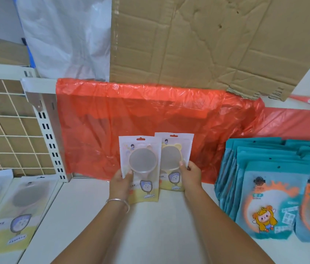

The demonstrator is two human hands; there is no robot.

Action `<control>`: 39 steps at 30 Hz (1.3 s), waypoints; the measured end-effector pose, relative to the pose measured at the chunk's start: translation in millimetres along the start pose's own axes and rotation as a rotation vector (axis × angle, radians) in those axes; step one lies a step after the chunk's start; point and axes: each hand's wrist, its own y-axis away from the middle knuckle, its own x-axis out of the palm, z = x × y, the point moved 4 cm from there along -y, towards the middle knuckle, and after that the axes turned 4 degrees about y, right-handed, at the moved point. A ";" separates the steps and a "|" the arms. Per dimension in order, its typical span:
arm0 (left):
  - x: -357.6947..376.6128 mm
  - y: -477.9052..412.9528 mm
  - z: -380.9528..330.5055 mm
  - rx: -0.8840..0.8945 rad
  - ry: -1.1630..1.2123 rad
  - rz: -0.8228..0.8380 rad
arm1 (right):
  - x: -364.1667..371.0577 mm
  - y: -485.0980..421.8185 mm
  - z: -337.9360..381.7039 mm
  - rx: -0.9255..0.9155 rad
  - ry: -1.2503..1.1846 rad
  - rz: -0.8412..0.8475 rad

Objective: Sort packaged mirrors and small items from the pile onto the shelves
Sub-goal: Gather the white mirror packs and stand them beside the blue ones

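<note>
Two packaged hand mirrors stand upright on the white shelf (150, 225), leaning toward the red plastic sheet behind them. My left hand (120, 184) grips the lower left edge of the pink-framed mirror pack (140, 164), thumb across its front. My right hand (190, 175) holds the right edge of the yellow bear-eared mirror pack (175, 155), which sits slightly behind the first. A silver bangle circles my left wrist.
Teal packaged mirrors (268, 197) stand in rows at the right of the shelf. More pale mirror packs (13, 212) lie on the neighbouring shelf at left, past a white slotted upright (52, 138) and a wire grid. Cardboard (207, 40) hangs above the red plastic sheet (140, 109).
</note>
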 end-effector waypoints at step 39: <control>78.4 13.2 12.6 0.120 -0.016 0.157 | -37.7 11.0 2.8 -0.185 0.187 0.052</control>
